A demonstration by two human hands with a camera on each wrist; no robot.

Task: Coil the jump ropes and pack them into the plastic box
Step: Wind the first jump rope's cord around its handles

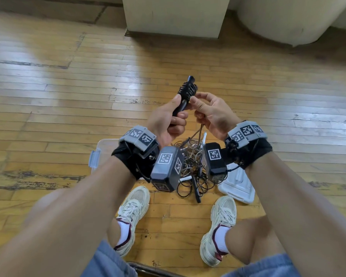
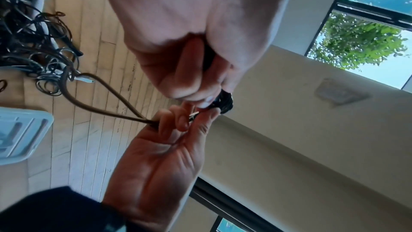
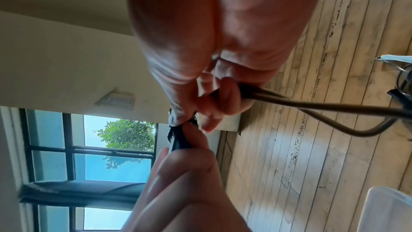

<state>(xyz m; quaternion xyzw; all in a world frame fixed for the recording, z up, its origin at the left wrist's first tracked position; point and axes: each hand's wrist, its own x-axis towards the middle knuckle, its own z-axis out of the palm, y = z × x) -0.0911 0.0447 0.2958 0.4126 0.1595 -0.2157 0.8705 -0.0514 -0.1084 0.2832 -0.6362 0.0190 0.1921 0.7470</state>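
— Floorboards (image 1: 68,80) of worn yellow wood fill the scene, with a cream pillar (image 1: 174,15) at the far edge. What lies on them?

— A clear plastic box (image 1: 100,154) sits near the person's feet on the left, mostly behind the left forearm. Its white lid (image 1: 238,188) lies apart on the right. Between them is a tangle of jump ropes (image 1: 192,168), thin dark and brownish cords heaped loosely on the floor.

— And the hands?

— The left hand (image 1: 166,120) is wrapped around a pair of black handles (image 1: 185,94), fingers curled tight round the lower part and the thumb lying up along the side. Cord is wound in several turns round the upper part.

— The right hand?

— The right hand (image 1: 210,110) is just beside the handles. Thumb and forefinger pinch the brown cord (image 2: 100,110) right at the wound turns, the other fingers curled round it. From there a doubled strand hangs down to the heap.
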